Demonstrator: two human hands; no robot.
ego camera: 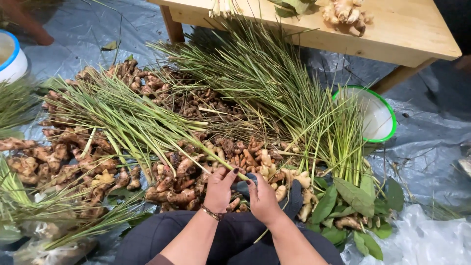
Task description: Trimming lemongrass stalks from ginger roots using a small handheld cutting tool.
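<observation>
**Two hands at a heap of roots and grass**

The left hand (pixel 219 189), a beaded bracelet (pixel 212 213) at its wrist, rests on a pile of knobbly brown ginger-like roots (pixel 186 172) spread over a grey plastic sheet (pixel 431 147), directly in front of the person's lap. Its fingers lie pressed together, curled down onto the roots. The right hand (pixel 263 198) sits just beside it, fingers bent around a dark cloth-like object (pixel 244 187); whether it grips firmly cannot be told. Long green lemongrass stalks (pixel 255 83) fan across the roots. Broad green leaves (pixel 353 196) lie to the right, near a white bowl with a green rim (pixel 390 115) beneath a pale wooden table (pixel 407 34).
</observation>
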